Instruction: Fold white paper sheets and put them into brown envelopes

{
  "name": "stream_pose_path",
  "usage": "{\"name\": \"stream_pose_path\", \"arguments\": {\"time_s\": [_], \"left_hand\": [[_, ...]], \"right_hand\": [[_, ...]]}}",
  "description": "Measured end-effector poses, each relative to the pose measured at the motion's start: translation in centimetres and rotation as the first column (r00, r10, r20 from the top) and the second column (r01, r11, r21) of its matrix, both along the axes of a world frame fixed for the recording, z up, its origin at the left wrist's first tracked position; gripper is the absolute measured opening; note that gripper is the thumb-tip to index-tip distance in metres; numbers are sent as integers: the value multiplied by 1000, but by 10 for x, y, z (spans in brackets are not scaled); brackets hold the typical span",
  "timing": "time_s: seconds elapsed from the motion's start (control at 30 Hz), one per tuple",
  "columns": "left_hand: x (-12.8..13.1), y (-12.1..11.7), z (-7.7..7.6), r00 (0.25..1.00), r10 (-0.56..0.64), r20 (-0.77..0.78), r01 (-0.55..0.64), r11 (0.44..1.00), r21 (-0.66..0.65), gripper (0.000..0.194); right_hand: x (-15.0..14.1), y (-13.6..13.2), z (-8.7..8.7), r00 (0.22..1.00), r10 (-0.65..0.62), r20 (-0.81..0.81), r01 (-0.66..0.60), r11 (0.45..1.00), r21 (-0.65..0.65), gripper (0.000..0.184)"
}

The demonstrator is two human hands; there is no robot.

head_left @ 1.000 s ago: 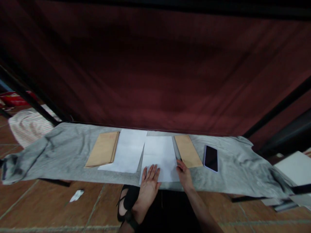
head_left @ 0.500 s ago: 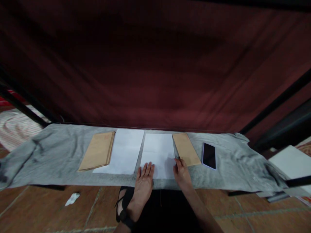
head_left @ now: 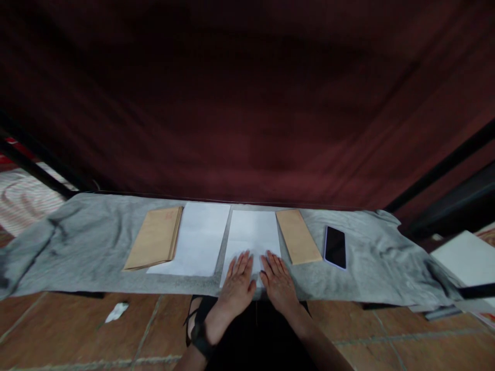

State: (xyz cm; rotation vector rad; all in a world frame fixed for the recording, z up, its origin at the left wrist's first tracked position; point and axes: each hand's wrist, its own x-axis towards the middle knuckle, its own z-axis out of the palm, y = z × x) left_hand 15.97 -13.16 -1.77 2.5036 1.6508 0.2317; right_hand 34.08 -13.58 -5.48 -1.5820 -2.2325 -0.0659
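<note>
A white sheet of paper (head_left: 253, 234) lies on the grey cloth (head_left: 85, 242) in front of me. My left hand (head_left: 238, 281) rests flat on its near edge, fingers stretched out. Beside it my right hand (head_left: 276, 278) also lies flat on the sheet's near edge, fingers spread. A brown envelope (head_left: 297, 237) lies just right of the sheet. A second white sheet (head_left: 197, 239) lies to the left, overlapped by a stack of brown envelopes (head_left: 154, 238).
A dark phone (head_left: 335, 247) lies face up on the cloth, right of the envelope. A dark red curtain (head_left: 247, 103) hangs behind the surface. A crumpled scrap of paper (head_left: 116, 312) lies on the tiled floor. A white board (head_left: 466, 260) is at the right edge.
My right hand has moved left from the sheet's right edge by the envelope onto its near edge, and now lies flat beside my left hand.
</note>
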Motion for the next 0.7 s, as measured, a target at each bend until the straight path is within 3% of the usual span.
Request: {"name": "stream_pose_path", "arguments": {"time_s": [0.17, 0.3, 0.5, 0.7], "left_hand": [[38, 41, -2, 998, 63, 24, -65, 995, 72, 57], [35, 58, -13, 992, 129, 5, -129, 985, 112, 62], [-1, 47, -28, 968, 249, 22, -248, 945, 214, 62], [-7, 34, -25, 953, 296, 66, -303, 916, 264, 60]], "right_hand": [[1, 1, -3, 999, 28, 29, -28, 999, 30, 47], [2, 1, -1, 999, 16, 44, -17, 999, 28, 48], [5, 0, 2, 996, 43, 76, -43, 999, -4, 51], [4, 8, 9, 999, 33, -17, -34, 998, -51, 48]]}}
